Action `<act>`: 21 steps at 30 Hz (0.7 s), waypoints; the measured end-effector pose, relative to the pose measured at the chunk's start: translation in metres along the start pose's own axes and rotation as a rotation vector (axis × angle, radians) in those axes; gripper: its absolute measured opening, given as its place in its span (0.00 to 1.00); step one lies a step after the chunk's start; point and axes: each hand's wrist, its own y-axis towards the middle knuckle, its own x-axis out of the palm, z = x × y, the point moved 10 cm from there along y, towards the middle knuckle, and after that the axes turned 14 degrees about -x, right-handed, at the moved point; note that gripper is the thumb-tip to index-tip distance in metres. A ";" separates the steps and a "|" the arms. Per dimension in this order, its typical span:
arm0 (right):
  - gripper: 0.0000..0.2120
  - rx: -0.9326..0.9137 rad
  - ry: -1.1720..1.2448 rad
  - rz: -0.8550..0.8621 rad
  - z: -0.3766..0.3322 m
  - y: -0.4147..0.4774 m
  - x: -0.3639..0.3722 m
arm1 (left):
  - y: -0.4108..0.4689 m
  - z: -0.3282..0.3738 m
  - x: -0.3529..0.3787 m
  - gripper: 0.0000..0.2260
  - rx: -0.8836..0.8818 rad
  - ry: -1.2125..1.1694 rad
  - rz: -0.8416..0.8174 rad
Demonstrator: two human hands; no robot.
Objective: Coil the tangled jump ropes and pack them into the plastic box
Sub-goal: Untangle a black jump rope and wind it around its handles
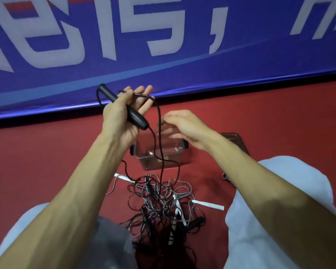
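Observation:
My left hand [122, 115] is raised with its thumb clamping a black jump rope handle [136, 119] across the palm. Its fingers are straight, and the black cord [159, 121] loops over them. From there the cord hangs down into the tangled pile of black and grey ropes [159, 197] on the red floor between my knees. My right hand [184, 127] hovers, motion-blurred, beside the hanging cord and above the clear plastic box [144, 152]. Whether its fingers hold the cord is unclear. A white handle [208, 204] pokes out of the pile on the right.
The box's lid [235, 140] lies on the floor to the right of the box. A blue banner [163, 55] with white lettering runs along the far side. My knees in pale trousers [279, 210] flank the pile on both sides.

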 end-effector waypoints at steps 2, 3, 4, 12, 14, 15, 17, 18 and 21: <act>0.10 -0.013 -0.015 -0.083 0.002 0.000 0.006 | 0.005 0.003 -0.006 0.02 -0.004 -0.102 -0.001; 0.09 -0.032 -0.010 -0.107 0.002 0.000 0.008 | 0.006 0.003 -0.010 0.03 -0.010 -0.153 -0.005; 0.08 -0.066 -0.022 -0.116 0.001 0.000 0.009 | 0.007 0.004 -0.012 0.05 -0.017 -0.195 -0.012; 0.04 -0.117 -0.109 -0.167 0.004 -0.002 0.016 | 0.004 0.003 -0.011 0.10 -0.079 -0.280 -0.073; 0.06 -0.147 -0.100 -0.112 0.003 0.001 0.010 | 0.004 0.002 -0.013 0.10 -0.078 -0.285 -0.059; 0.06 -0.170 -0.091 -0.074 0.000 0.002 0.006 | 0.006 0.003 -0.016 0.10 -0.075 -0.287 -0.047; 0.06 -0.214 -0.031 0.011 -0.009 0.004 -0.003 | 0.010 0.003 -0.023 0.09 -0.064 -0.237 -0.004; 0.06 -0.238 0.024 0.053 -0.015 0.004 -0.007 | 0.012 0.002 -0.026 0.08 -0.064 -0.163 0.027; 0.06 -0.316 0.198 0.147 -0.032 0.003 -0.018 | 0.014 -0.012 -0.027 0.04 -0.106 0.204 0.091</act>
